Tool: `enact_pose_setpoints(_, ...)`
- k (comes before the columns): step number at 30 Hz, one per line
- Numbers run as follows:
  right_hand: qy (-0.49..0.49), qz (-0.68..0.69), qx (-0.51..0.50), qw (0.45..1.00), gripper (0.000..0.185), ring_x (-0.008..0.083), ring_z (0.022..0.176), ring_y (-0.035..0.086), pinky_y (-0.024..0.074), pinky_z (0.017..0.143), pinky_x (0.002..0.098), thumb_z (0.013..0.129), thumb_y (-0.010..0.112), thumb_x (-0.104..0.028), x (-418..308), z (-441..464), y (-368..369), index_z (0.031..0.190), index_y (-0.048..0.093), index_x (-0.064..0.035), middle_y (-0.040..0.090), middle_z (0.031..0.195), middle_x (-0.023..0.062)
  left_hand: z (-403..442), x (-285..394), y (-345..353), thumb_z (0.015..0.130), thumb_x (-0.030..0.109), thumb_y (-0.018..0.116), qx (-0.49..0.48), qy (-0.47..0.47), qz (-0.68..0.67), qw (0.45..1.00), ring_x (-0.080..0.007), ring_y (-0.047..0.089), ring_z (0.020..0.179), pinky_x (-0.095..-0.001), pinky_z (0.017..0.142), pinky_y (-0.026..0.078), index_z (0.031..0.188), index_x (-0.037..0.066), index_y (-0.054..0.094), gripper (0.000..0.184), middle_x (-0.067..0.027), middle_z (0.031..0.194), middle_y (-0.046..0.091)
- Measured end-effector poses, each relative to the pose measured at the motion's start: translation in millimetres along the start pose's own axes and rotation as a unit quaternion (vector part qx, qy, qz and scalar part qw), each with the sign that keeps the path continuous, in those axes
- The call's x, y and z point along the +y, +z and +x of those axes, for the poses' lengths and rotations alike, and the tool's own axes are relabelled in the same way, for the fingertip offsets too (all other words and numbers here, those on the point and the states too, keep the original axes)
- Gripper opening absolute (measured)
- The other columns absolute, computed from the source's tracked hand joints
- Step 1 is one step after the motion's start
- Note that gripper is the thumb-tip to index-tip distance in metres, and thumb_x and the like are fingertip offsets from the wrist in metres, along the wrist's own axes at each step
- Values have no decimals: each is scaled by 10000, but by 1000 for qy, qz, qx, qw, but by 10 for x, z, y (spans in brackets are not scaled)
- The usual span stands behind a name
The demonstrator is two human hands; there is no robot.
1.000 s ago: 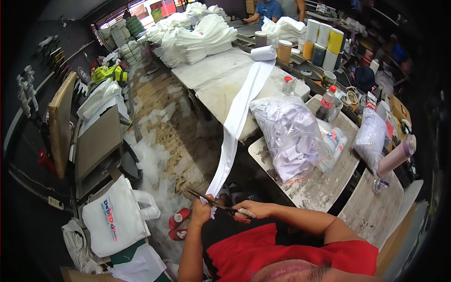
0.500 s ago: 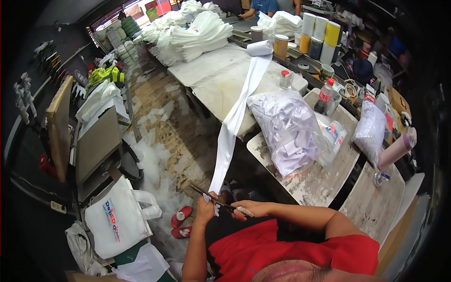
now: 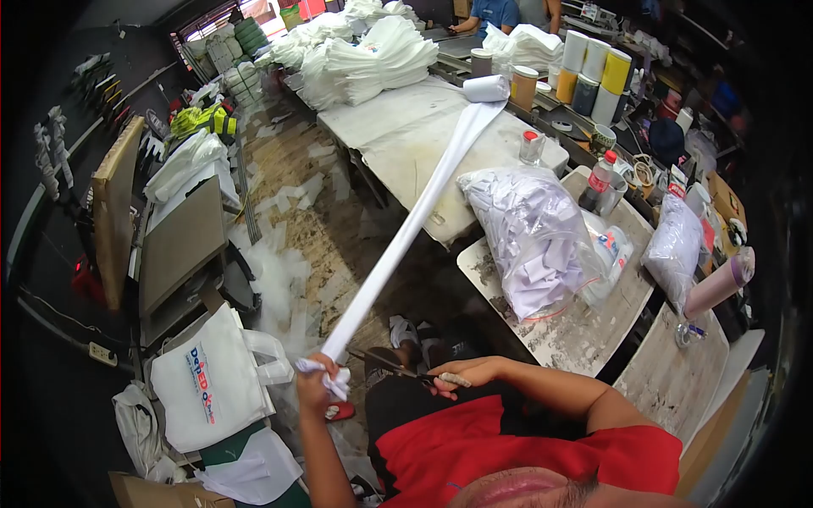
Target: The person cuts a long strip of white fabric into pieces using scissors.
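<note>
My left hand [image 3: 313,385] is closed around the bunched end of a long white fabric strip [image 3: 396,233]. The strip stretches taut up to its roll [image 3: 487,88], which lies on the white-topped table [image 3: 415,135]. In my right hand [image 3: 453,378] is a pair of scissors [image 3: 385,362], its dark blades pointing left toward the strip's lower end. The blades sit to the right of my left hand, apart from the strip. Whether they are fully closed is hard to make out.
A clear plastic bag of white fabric pieces [image 3: 538,245] rests on a worn board [image 3: 584,317] at right. White fabric stacks [image 3: 373,63] cover the table's far end. A printed white tote bag [image 3: 207,381] lies at lower left. Another person [image 3: 495,15] is at the back.
My left hand has moved left and slightly down, pulling the strip tighter and narrower. The scissors, which crossed the strip's end by my left hand, are now apart from it.
</note>
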State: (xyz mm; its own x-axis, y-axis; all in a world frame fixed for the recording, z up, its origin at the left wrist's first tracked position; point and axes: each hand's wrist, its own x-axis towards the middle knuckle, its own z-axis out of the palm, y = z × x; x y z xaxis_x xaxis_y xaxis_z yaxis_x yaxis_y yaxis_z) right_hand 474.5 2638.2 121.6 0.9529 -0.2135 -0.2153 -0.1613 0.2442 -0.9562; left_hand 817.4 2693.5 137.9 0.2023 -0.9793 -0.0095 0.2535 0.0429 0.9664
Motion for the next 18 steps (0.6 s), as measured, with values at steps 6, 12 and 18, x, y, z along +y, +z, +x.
enact_pose_setpoints(6,-20,-28,1,999,471,91,689,511,445,662,266,1017,490,-508,-67,15,-30,925,553,-51,507,750,-1,-754,-181,313,829,82,583,-171,-118,50,977,-162,550,675,-289,639,436,692,36,570,145,-70,721,595)
enact_pose_setpoints(12,32,-155,-9,987,480,93,611,499,431,575,283,982,576,-482,-173,-83,-54,779,555,-47,532,679,-3,-1105,-128,250,813,-4,548,-246,-185,60,949,-125,554,699,-276,643,433,782,-4,640,97,-53,739,611)
enact_pose_setpoints(18,52,-172,39,983,508,116,620,544,425,565,308,948,612,-513,-324,-126,-33,781,530,-40,524,647,23,-830,997,598,944,137,612,-335,-262,155,892,-86,529,657,-254,603,421,1023,5,654,159,-12,721,585)
